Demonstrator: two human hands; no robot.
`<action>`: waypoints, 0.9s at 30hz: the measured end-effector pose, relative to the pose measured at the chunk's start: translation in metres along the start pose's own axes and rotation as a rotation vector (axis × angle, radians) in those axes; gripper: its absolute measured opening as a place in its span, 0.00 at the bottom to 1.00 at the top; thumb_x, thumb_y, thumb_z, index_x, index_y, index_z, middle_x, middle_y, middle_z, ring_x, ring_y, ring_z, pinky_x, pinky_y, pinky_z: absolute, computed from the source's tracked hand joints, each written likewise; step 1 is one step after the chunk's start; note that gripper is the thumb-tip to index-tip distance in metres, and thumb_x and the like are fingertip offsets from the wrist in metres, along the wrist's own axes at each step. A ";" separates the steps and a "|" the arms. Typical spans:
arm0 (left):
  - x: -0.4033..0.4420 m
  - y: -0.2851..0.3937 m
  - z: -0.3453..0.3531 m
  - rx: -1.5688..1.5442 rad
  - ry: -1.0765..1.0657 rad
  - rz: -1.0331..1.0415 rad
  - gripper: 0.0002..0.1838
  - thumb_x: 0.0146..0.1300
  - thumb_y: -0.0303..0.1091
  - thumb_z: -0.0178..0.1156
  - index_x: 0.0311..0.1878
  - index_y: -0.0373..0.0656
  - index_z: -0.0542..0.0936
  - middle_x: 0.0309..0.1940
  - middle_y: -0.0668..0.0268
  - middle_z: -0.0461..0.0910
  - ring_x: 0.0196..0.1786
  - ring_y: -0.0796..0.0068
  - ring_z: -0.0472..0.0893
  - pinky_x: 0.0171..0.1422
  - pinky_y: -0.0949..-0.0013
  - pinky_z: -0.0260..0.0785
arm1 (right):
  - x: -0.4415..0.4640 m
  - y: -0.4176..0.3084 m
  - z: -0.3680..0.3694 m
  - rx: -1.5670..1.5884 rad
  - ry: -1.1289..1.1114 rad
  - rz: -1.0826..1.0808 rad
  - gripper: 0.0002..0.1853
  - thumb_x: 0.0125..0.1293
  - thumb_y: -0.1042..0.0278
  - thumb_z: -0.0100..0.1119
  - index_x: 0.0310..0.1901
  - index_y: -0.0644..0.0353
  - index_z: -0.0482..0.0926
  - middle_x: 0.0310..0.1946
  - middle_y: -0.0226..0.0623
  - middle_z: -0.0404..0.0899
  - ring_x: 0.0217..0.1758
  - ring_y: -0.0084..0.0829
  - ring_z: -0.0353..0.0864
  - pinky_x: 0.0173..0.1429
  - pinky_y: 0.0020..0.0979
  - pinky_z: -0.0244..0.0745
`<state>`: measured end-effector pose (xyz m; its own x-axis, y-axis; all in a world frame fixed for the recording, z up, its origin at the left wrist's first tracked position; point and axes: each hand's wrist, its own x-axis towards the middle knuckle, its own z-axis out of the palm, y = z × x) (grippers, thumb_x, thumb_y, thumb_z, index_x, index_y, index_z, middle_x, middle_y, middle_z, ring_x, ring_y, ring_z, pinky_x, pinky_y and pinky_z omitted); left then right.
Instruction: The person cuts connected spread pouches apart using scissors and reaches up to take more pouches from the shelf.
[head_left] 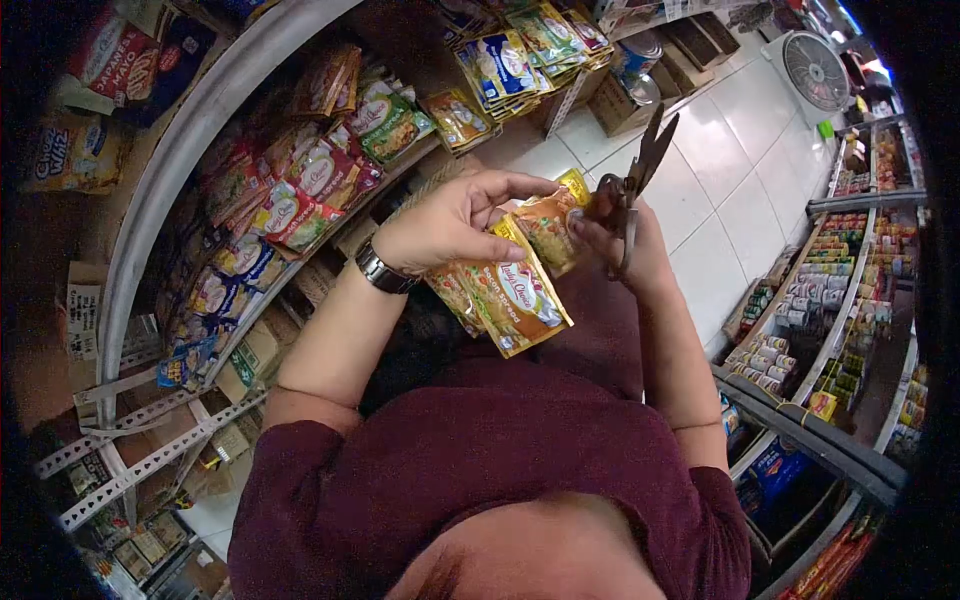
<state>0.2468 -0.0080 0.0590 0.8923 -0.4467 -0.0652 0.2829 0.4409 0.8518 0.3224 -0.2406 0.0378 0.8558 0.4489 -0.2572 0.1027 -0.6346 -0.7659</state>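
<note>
My left hand [450, 220], with a metal-band watch on the wrist, is closed on several yellow-brown bacon spread pouches [522, 300]. Its thumb presses on the front of the top one, and others fan out behind. Scissors [652, 155] hang on the fingers of my right hand [645, 240], blades slightly apart and pointing up and away. The fingertips of that hand also pinch another orange-yellow pouch [555, 235] beside the left hand's bunch. The lower edges of the rear pouches are partly covered by the front one.
At the left, a curved shelf [150, 180] holds rows of spread pouches [320, 180]. Stacked pouches [505, 65] lie at its far end, near a carton with cans [635, 80]. Across the tiled floor [700, 180] stand a fan [812, 70] and racks of canned goods [815, 270].
</note>
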 end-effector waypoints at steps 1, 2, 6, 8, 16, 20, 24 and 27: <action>-0.003 0.001 -0.006 0.030 0.020 -0.037 0.38 0.50 0.18 0.65 0.66 0.33 0.61 0.62 0.56 0.66 0.60 0.70 0.72 0.64 0.67 0.65 | 0.001 0.004 0.000 0.105 -0.007 -0.004 0.15 0.54 0.65 0.70 0.39 0.59 0.75 0.34 0.34 0.80 0.37 0.26 0.78 0.42 0.29 0.72; -0.007 0.002 -0.011 0.058 0.041 -0.074 0.37 0.50 0.18 0.65 0.65 0.33 0.61 0.62 0.57 0.66 0.60 0.71 0.72 0.64 0.68 0.65 | 0.003 0.006 -0.002 0.105 -0.013 -0.006 0.15 0.54 0.65 0.70 0.39 0.59 0.75 0.34 0.34 0.80 0.37 0.26 0.78 0.42 0.29 0.72; -0.019 0.010 -0.023 0.151 0.177 -0.089 0.33 0.52 0.18 0.62 0.64 0.33 0.63 0.58 0.61 0.69 0.58 0.75 0.72 0.62 0.70 0.67 | 0.005 0.012 -0.009 0.435 0.045 -0.188 0.14 0.54 0.67 0.68 0.33 0.57 0.69 0.27 0.27 0.72 0.29 0.21 0.70 0.35 0.26 0.68; -0.013 -0.003 -0.034 0.242 0.207 -0.106 0.31 0.53 0.18 0.61 0.62 0.33 0.65 0.56 0.61 0.70 0.56 0.76 0.73 0.61 0.70 0.68 | 0.002 0.011 -0.014 0.607 -0.001 -0.014 0.16 0.54 0.69 0.68 0.30 0.55 0.65 0.25 0.24 0.68 0.28 0.18 0.66 0.31 0.25 0.64; 0.013 -0.040 -0.050 0.167 0.196 -0.176 0.19 0.61 0.21 0.55 0.56 0.35 0.68 0.49 0.59 0.77 0.53 0.76 0.76 0.58 0.71 0.70 | -0.003 -0.013 0.041 0.324 -0.221 -0.196 0.17 0.55 0.66 0.69 0.34 0.56 0.67 0.25 0.22 0.67 0.30 0.16 0.65 0.32 0.21 0.62; 0.010 -0.043 -0.044 0.250 0.336 -0.236 0.16 0.66 0.31 0.55 0.55 0.36 0.68 0.51 0.63 0.74 0.56 0.78 0.72 0.61 0.70 0.64 | 0.002 -0.006 0.052 0.299 -0.242 -0.076 0.18 0.53 0.67 0.70 0.34 0.56 0.67 0.25 0.22 0.66 0.29 0.15 0.64 0.32 0.20 0.62; 0.004 -0.040 -0.044 1.114 0.200 -0.002 0.21 0.65 0.34 0.58 0.59 0.41 0.68 0.50 0.65 0.74 0.57 0.77 0.70 0.63 0.69 0.62 | 0.001 -0.011 0.057 0.260 -0.080 -0.114 0.22 0.54 0.64 0.70 0.42 0.66 0.70 0.29 0.38 0.77 0.33 0.25 0.74 0.39 0.28 0.72; 0.010 0.000 -0.044 0.945 0.188 -0.075 0.22 0.64 0.32 0.58 0.61 0.43 0.67 0.50 0.65 0.74 0.54 0.76 0.73 0.59 0.70 0.66 | 0.001 -0.015 0.056 0.628 -0.080 -0.056 0.14 0.61 0.71 0.62 0.44 0.64 0.68 0.39 0.38 0.78 0.38 0.25 0.77 0.42 0.26 0.73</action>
<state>0.2709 0.0220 0.0355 0.9486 -0.2797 -0.1483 0.0148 -0.4287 0.9033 0.2939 -0.1958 0.0160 0.8148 0.5315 -0.2314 -0.1918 -0.1296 -0.9728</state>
